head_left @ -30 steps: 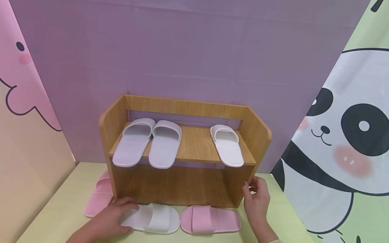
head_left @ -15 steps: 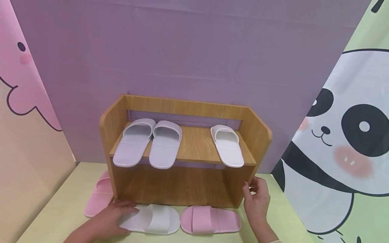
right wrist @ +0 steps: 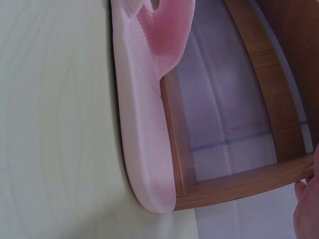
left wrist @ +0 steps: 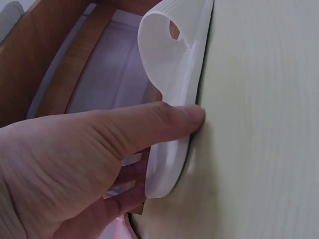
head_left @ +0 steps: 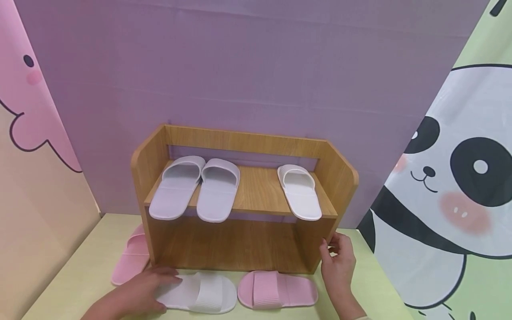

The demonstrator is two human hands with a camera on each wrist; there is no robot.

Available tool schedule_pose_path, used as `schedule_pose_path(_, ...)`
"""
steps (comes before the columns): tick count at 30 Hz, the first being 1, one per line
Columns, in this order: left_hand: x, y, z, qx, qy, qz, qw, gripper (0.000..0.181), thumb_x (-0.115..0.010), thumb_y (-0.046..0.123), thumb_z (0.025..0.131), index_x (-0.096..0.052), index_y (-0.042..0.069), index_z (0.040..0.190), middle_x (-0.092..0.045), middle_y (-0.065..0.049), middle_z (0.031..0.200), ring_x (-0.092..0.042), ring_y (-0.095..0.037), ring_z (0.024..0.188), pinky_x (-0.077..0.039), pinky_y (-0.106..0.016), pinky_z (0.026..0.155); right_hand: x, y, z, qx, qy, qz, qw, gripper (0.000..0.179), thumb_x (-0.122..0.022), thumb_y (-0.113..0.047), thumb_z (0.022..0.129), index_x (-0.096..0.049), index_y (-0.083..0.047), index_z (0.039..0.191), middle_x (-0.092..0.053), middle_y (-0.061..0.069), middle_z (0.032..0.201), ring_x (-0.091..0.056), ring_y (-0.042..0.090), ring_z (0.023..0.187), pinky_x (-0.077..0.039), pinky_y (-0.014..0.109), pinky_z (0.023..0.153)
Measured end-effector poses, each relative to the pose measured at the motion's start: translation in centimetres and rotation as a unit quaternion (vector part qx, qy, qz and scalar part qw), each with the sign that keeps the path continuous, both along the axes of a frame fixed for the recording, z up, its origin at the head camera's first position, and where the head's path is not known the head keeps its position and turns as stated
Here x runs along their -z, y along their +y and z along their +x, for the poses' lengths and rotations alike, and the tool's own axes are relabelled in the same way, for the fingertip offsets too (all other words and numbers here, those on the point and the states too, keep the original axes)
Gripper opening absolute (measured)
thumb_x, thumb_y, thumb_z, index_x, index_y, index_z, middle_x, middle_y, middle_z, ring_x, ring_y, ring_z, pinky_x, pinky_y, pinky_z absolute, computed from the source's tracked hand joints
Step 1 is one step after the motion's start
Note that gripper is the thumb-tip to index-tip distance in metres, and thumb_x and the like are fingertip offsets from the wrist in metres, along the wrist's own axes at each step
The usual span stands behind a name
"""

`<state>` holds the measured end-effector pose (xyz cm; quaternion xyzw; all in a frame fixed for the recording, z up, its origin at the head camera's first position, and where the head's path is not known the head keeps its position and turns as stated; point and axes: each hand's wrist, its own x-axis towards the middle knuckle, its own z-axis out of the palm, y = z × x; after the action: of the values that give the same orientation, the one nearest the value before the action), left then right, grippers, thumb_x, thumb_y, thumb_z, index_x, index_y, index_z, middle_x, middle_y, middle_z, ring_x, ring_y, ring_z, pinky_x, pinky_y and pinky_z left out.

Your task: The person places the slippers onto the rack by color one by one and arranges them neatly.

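On the table in front of the wooden shoe rack (head_left: 248,246), my left hand (head_left: 142,289) pinches the heel end of a white slipper (head_left: 210,293). In the left wrist view the thumb (left wrist: 179,122) lies along one side of the sole, with the fingers across on the other. My right hand (head_left: 338,262) holds the rack's right side panel (head_left: 340,189) near its front edge; only part of that hand shows in the right wrist view. A pink slipper (head_left: 296,290) lies sideways between the hands, its strap toward the white one.
Two pale lilac slippers (head_left: 172,195) sit at the left of the rack's upper shelf (head_left: 258,189). One white slipper (head_left: 302,200) stands at its right. Another pink slipper (head_left: 130,260) lies left of the rack, partly hidden. A purple backdrop (head_left: 248,66) rises behind.
The white slipper in my left hand has slid slightly toward me, away from the rack, and the hand has shifted a little left with it. The right hand stays in place.
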<state>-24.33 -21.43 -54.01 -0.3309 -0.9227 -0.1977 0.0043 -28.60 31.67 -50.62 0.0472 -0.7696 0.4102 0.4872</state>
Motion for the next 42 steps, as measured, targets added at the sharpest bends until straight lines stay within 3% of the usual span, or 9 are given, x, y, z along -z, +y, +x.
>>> schedule_pose_path(7,-0.7,0.1,0.5,0.001,-0.019,-0.01,0.9998,0.069,-0.097,0.012,0.07,-0.079,0.019,0.136,-0.068,-0.001,0.139,-0.061,-0.031,0.13,-0.055,-0.046,0.112,0.0,0.0,0.0,-0.004,0.003,0.001,1.0,0.022,-0.072,0.015,0.093,-0.069,0.005,0.112,-0.069,0.011,0.101,-0.062,-0.002,0.087,-0.048,0.008,0.073)
schedule_pose_path(11,-0.8,0.1,0.4,-0.013,-0.056,-0.015,0.9982,0.069,-0.097,0.012,0.073,-0.078,0.022,0.139,-0.066,0.0,0.141,-0.059,-0.03,0.13,-0.054,-0.05,0.113,0.0,0.0,0.0,0.001,-0.004,0.003,1.0,0.022,-0.072,0.015,0.093,-0.069,0.005,0.113,-0.07,0.01,0.102,-0.062,-0.002,0.087,-0.049,0.011,0.072)
schedule_pose_path(13,-0.8,0.1,0.4,-0.016,-0.058,-0.016,0.9981,0.068,-0.098,0.015,0.073,-0.078,0.023,0.138,-0.066,0.0,0.141,-0.059,-0.03,0.129,-0.055,-0.049,0.113,0.0,0.0,0.0,0.003,-0.006,0.004,1.0,0.022,-0.072,0.015,0.093,-0.068,0.005,0.113,-0.069,0.011,0.102,-0.062,-0.002,0.087,-0.05,0.012,0.072)
schedule_pose_path(17,-0.7,0.0,0.5,0.002,-0.025,-0.009,0.9997,0.067,-0.097,0.017,0.07,-0.08,0.02,0.134,-0.068,-0.001,0.137,-0.062,-0.029,0.128,-0.056,-0.044,0.109,-0.1,0.0,0.0,0.008,-0.009,0.007,0.9999,0.022,-0.072,0.015,0.093,-0.068,0.005,0.112,-0.069,0.011,0.102,-0.061,-0.001,0.088,-0.048,0.009,0.073)
schedule_pose_path(23,-1.3,-0.5,0.8,0.013,-0.018,0.009,0.9997,0.067,-0.096,0.013,0.068,-0.08,0.02,0.133,-0.068,0.003,0.134,-0.063,-0.025,0.123,-0.058,-0.039,0.105,-0.1,0.0,0.1,0.009,-0.013,0.007,0.9999,0.021,-0.072,0.014,0.094,-0.068,0.005,0.112,-0.069,0.011,0.102,-0.061,-0.001,0.088,-0.048,0.009,0.073)
schedule_pose_path(28,-2.0,-0.9,0.9,0.028,0.023,0.028,0.999,0.07,-0.098,0.01,0.065,-0.08,0.017,0.132,-0.069,-0.002,0.133,-0.066,-0.027,0.122,-0.06,-0.037,0.1,-0.1,0.0,0.1,0.012,-0.015,0.009,0.9998,0.021,-0.073,0.013,0.094,-0.068,0.004,0.113,-0.07,0.01,0.102,-0.061,0.0,0.088,-0.049,0.011,0.073)
schedule_pose_path(36,-2.9,-0.8,0.7,0.049,0.061,0.072,0.9943,0.069,-0.101,0.011,0.068,-0.079,0.014,0.133,-0.067,0.002,0.132,-0.064,-0.022,0.12,-0.06,-0.033,0.099,-0.2,0.0,0.2,0.02,-0.018,0.01,0.9996,0.021,-0.073,0.012,0.095,-0.068,0.003,0.113,-0.069,0.011,0.103,-0.062,0.004,0.088,-0.05,0.012,0.073)
schedule_pose_path(42,-3.7,0.0,1.2,0.04,0.082,0.078,0.9927,0.07,-0.1,0.015,0.071,-0.078,0.017,0.137,-0.066,0.003,0.137,-0.064,-0.021,0.121,-0.06,-0.035,0.099,-0.2,0.0,0.1,0.018,-0.015,0.011,0.9997,0.022,-0.073,0.013,0.094,-0.068,0.005,0.114,-0.07,0.012,0.103,-0.061,0.001,0.087,-0.05,0.013,0.072)
